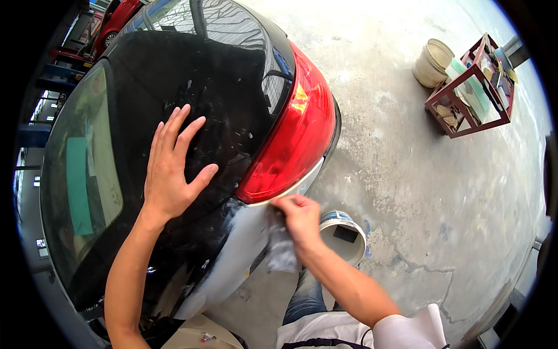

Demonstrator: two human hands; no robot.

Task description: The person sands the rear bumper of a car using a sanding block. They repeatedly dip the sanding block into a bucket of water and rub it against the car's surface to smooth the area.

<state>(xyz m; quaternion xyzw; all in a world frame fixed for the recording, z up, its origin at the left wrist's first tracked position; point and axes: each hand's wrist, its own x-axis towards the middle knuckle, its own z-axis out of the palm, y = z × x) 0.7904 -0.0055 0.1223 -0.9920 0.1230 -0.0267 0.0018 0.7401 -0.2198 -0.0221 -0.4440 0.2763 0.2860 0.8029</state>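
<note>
My left hand (174,166) lies with its fingers spread on the black body panel (215,81) of a car, left of the red tail light (293,136). Just below the light's lower corner, my right hand (299,218) is closed on a grey cloth (282,247), which hangs down from the fingers and looks smeared by motion. Next to that hand is a panel patched in pale grey (235,250), with a cloudy border where it meets the black paint. Pale smudges and specks mark the black surface around my left fingers.
A white bucket (349,247) with a dark block inside stands on the concrete floor (395,192) by my legs. Farther right are a beige bucket (433,64) and a dark red metal-frame cart (476,96) loaded with assorted items. The car's window (104,192) curves along the left.
</note>
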